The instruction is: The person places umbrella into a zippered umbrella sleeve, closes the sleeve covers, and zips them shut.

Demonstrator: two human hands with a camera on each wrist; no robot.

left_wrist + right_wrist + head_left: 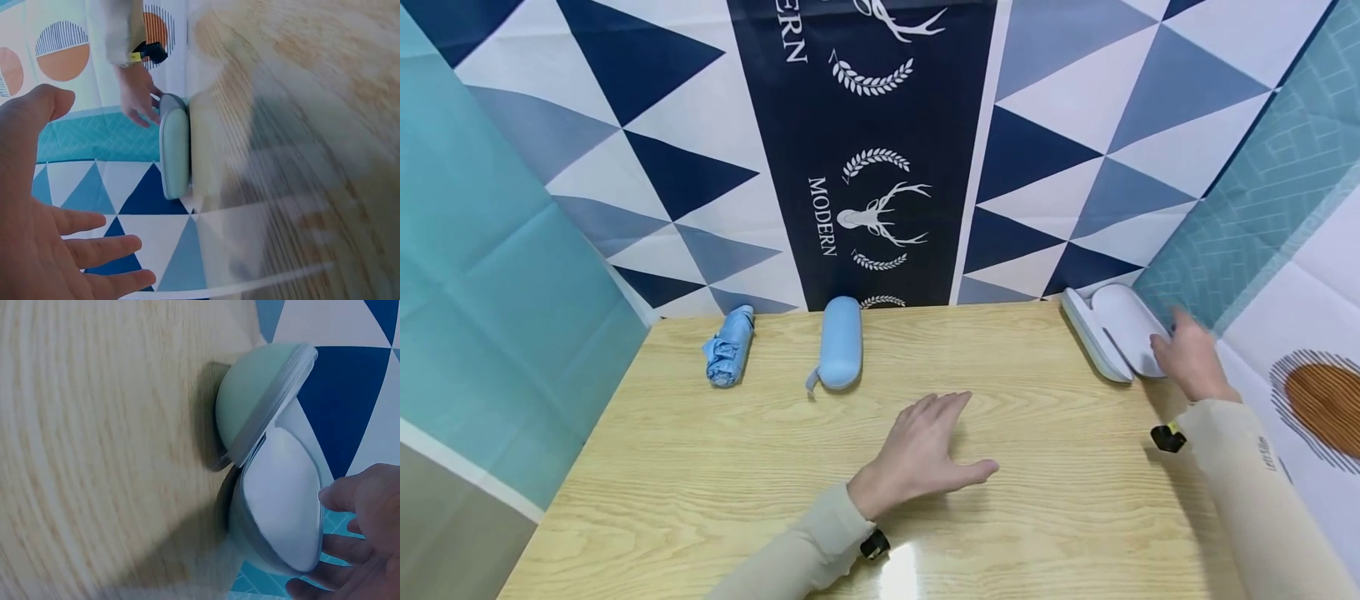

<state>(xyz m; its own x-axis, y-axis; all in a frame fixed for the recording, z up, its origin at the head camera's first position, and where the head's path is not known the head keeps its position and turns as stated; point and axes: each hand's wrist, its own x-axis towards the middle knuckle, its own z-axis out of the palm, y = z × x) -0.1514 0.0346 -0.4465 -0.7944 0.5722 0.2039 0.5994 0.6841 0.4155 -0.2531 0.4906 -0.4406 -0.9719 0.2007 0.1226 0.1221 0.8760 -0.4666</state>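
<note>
At the back right of the table lies a pale zip-up glasses case [1131, 325], its two shells spread apart and the white inside showing. My right hand [1197, 358] is at the case's right side. In the right wrist view the thumb [340, 494] is at the rim and the loose fingers lie beside the outer shell; whether they touch cannot be told. My left hand [917, 454] hovers over the middle of the table, fingers spread, holding nothing. Nearest to it is a blue glasses case [841, 342], closed, with a small strap.
A folded blue umbrella [730, 346] lies at the back left of the wooden table [700, 492]. Patterned cloth walls [880, 125] rise along the back and both sides. The open case sits close to the back right corner.
</note>
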